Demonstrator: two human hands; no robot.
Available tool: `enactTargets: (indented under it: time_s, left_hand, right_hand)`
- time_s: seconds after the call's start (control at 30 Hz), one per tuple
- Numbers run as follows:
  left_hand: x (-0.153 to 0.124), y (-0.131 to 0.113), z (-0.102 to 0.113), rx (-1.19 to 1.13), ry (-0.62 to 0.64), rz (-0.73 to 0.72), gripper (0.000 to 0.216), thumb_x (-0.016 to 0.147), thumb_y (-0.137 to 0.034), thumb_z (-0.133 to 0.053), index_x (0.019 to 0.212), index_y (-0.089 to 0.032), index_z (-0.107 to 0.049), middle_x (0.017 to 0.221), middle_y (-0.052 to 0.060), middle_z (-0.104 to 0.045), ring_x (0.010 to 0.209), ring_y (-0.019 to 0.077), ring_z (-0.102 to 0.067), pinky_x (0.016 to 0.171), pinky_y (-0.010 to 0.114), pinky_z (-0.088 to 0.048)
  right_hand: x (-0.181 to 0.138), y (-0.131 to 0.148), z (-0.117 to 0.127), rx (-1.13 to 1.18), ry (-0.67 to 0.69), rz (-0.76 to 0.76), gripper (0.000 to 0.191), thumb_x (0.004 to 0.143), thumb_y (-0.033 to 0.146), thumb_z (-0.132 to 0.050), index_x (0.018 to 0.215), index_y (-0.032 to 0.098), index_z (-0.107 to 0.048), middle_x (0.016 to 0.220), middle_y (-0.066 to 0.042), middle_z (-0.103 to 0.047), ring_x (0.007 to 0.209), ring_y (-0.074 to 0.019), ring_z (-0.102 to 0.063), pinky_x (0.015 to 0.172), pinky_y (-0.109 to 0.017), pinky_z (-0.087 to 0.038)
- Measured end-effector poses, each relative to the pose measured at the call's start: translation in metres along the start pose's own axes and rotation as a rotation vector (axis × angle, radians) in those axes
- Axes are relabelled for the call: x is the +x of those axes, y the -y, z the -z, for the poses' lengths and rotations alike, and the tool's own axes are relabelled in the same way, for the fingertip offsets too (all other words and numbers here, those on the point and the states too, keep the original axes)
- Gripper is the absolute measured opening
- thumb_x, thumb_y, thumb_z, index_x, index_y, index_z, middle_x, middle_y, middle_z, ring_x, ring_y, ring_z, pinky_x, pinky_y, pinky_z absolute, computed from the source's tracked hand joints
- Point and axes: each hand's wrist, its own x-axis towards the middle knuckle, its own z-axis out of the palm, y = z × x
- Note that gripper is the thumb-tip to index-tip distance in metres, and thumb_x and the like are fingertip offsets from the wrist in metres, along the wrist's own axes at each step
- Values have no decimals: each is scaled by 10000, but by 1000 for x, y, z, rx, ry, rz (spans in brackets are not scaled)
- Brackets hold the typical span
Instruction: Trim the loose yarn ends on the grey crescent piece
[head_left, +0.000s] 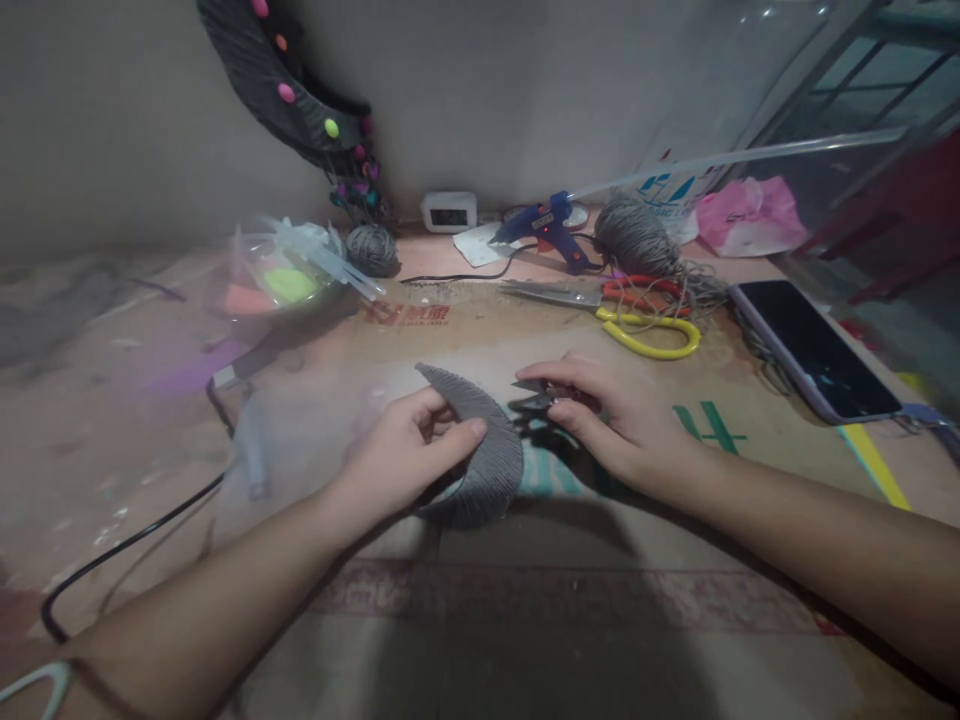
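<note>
My left hand [405, 445] grips a crescent moon shape wrapped in grey yarn [495, 455], thumb on its face and fingers behind it. The crescent is tilted, one pointed tip up and to the left. Just right of it, my right hand [611, 415] is closed around a small pair of thread snips [531, 394]. Their dark blades point at the crescent and stand a little apart, without touching it. Most of the snips' handle is hidden in my fingers. Both hands are above a printed cardboard sheet [465, 600].
Behind my hands lie yellow- and red-handled scissors [649, 330], a blue glue gun [551, 230], a grey yarn ball [637, 235] and a white clock [448, 212]. A phone [814, 345] is at right. At left are a plastic bag [277, 280] and a black cable [112, 550]. A larger decorated crescent [255, 70] hangs behind.
</note>
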Motion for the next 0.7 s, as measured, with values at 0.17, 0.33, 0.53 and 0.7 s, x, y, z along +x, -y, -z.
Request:
enactTargets:
  time_s: [0.17, 0.33, 0.53, 0.7]
  left_hand:
    - [1, -1, 1, -40, -15, 27, 126, 756, -270, -630, 751, -163, -564, 564, -55, -529, 436, 67, -482, 405, 167, -364]
    - [1, -2, 0, -89, -14, 46, 142, 753, -273, -635, 776, -151, -566, 568, -56, -534, 451, 68, -517, 422, 162, -395]
    - [0, -2, 0, -119, -10, 63, 158, 744, -278, -643, 777, -150, -558, 560, -59, -544, 446, 69, -513, 429, 168, -401]
    - [0, 0, 1, -50, -21, 68, 170, 748, -294, -648, 771, -152, -557, 565, -44, -565, 463, 87, -528, 438, 185, -402]
  right_hand:
    - [-1, -2, 6, -257, 20, 134, 314, 974, 337, -429, 1133, 172, -643, 800, -60, -619, 743, -171, -548, 681, -287, -394]
    - [-3, -2, 5, -342, 50, 165, 340, 980, 357, -412, 1104, 168, -666, 766, -53, -604, 701, -157, -535, 647, -274, -373]
    - [-2, -2, 3, -381, 41, 177, 329, 978, 350, -420, 1091, 176, -676, 745, -50, -595, 694, -158, -523, 632, -278, -356]
    - [-2, -2, 3, -356, 46, 157, 332, 980, 353, -418, 1096, 168, -668, 766, -56, -609, 704, -157, -533, 643, -273, -375]
